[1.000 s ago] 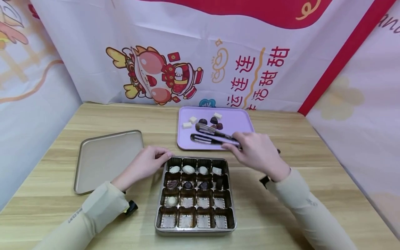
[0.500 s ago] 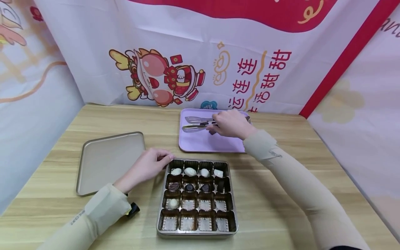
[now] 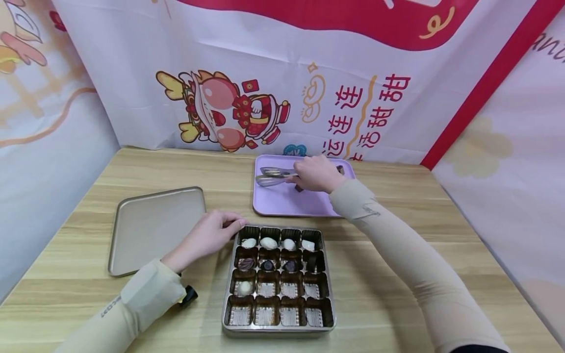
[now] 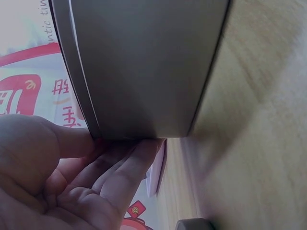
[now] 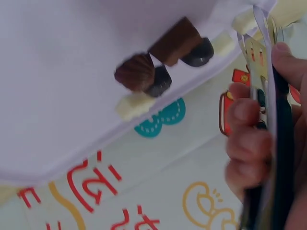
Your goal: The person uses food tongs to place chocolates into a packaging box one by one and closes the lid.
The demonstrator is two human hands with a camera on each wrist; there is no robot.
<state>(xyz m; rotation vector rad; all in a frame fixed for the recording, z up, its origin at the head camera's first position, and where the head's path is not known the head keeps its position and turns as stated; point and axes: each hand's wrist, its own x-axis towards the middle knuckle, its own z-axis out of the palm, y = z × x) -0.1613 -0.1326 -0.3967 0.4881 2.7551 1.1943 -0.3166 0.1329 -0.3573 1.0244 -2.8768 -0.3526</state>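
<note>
My left hand (image 3: 212,238) holds the far left corner of a metal tin (image 3: 279,331), thumb and fingers on either side of the corner in the left wrist view. The tin's brown compartment insert carries white pieces along its far row, dark chocolates in the second and one white ball in the third. Over the lilac tray (image 3: 282,203) my right hand (image 3: 319,174) grips a pair of tongs (image 3: 271,181), arms parted slightly. In the right wrist view the tong tips are around a white chocolate piece (image 5: 244,20) near the tray's edge.
Also on the tray lie a brown chocolate block (image 5: 175,40), a shell-shaped chocolate (image 5: 135,72), dark round ones (image 5: 199,53) and white pieces (image 5: 134,105). A flat metal lid (image 3: 154,230) rests left of the tin. A printed cloth (image 3: 282,63) hangs behind the table.
My right hand has moved forward and left with the tongs, from the tray's near right side to over it. The tong tips have drawn closer together. The left hand stays at the tin's corner.
</note>
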